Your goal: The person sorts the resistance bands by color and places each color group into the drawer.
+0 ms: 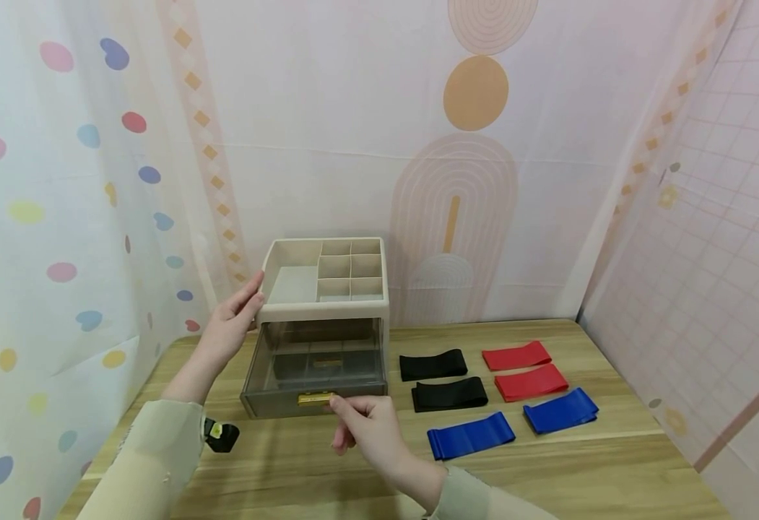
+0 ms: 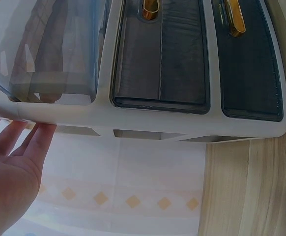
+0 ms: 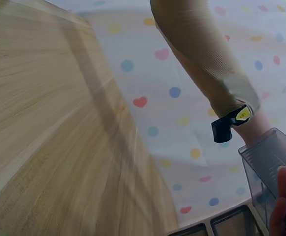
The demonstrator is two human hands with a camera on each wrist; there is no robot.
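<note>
Two hands | left (image 1: pixel 226 331) steadies organizer (image 1: pixel 323 289) | right (image 1: pixel 366 426) pinches drawer handle (image 1: pixel 315 399)

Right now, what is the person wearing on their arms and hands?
Both hands, left hand and right hand, are bare. Each arm has a long beige ribbed sleeve. A small black device with a yellow mark sits at the left wrist.

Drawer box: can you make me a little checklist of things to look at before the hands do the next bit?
1. Left hand steadies the drawer box at its left side: ok.
2. Right hand pinches the gold handle: ok.
3. Drawer pulled out: ok, partly out.
4. Table in front of the drawer free: ok.
5. Black, red and blue bands lie clear on the right: ok.
6. What lies inside the drawer: cannot tell.
</note>
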